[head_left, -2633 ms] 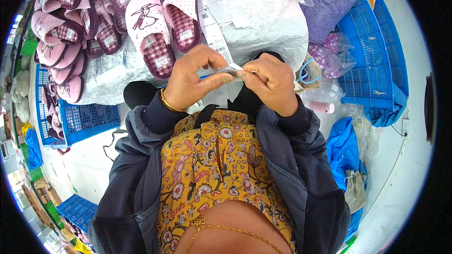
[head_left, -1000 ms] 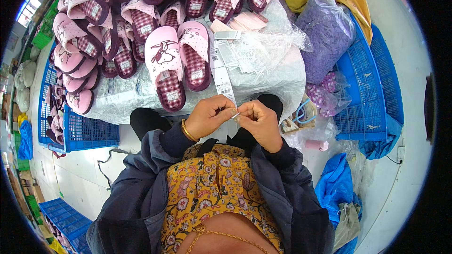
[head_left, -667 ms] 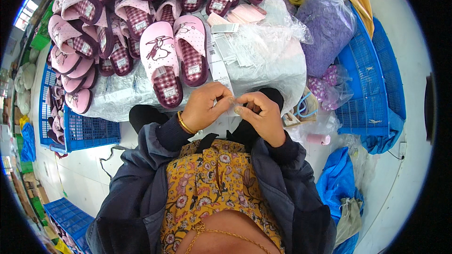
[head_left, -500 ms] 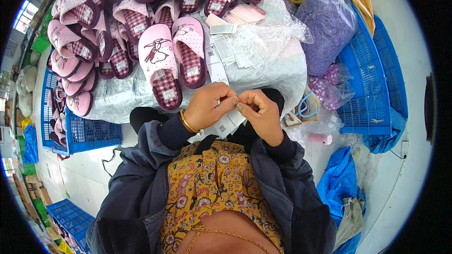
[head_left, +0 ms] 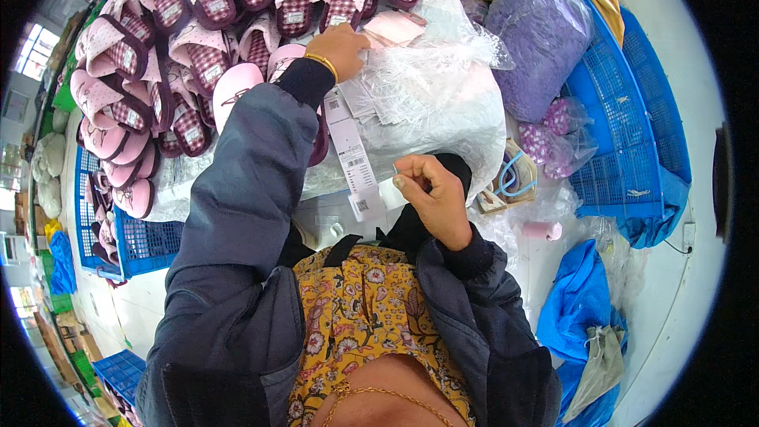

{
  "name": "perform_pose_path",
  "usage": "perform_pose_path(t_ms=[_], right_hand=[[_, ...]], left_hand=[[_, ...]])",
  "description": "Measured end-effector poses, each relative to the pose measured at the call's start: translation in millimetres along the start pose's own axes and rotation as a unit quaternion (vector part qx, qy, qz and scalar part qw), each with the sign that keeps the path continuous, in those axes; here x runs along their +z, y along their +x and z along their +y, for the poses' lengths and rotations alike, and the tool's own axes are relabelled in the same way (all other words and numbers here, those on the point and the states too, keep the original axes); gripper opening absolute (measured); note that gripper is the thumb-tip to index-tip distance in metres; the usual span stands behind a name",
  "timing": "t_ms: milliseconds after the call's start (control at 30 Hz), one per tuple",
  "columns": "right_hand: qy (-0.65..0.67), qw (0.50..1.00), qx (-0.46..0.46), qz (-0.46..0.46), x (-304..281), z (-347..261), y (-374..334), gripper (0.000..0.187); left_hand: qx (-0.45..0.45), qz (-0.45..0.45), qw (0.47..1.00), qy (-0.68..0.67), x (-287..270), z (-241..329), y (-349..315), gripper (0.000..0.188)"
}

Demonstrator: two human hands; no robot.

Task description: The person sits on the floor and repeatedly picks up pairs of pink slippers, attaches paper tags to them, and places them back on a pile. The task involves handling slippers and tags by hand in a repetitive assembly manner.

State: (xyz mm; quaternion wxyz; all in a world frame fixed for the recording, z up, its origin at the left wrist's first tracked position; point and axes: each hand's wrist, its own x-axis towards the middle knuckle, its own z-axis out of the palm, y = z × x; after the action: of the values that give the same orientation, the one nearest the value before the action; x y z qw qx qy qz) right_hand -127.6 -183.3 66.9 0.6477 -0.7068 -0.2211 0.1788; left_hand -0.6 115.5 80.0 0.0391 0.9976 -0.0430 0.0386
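Over the wrap (head_left: 458,122), a hand could pass between the left hand (head_left: 340,51) and the right hand (head_left: 433,199), past the label strip (head_left: 353,154); leftward the left sleeve (head_left: 245,178) and crowded slippers (head_left: 211,71) block the way, rightward the purple bag (head_left: 538,28) and blue crate (head_left: 613,122)

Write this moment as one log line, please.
left hand: near pink cards | right hand: curled, grip unclear | label strip: overhanging plastic cover

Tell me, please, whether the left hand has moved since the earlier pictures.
Yes: the left hand has moved forward, away from the body, from near the right hand to beside the pink cards.
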Motion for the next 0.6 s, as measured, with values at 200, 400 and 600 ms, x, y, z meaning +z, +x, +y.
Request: perform_pose_path(t_ms=[200, 400, 600], right_hand=[[0.011, 1.000, 0.010, 0.004, -5.2, -0.4, -2.5, 0.018], [0.010, 0.998, -0.045, 0.045, -10.8, -25.8, 3.0, 0.016], [0.052, 0.996, -0.042, 0.066, -2.7, -45.0, 23.3, 0.042]], left_hand=[[0.010, 0.118, 0.993, -0.030, -12.7, -1.7, -4.9, 0.014], [0.015, 0.173, 0.958, -0.229, -60.5, 35.2, -49.4, 0.019], [0.022, 0.151, 0.915, -0.374, -65.0, 88.4, -124.3, 0.018]])
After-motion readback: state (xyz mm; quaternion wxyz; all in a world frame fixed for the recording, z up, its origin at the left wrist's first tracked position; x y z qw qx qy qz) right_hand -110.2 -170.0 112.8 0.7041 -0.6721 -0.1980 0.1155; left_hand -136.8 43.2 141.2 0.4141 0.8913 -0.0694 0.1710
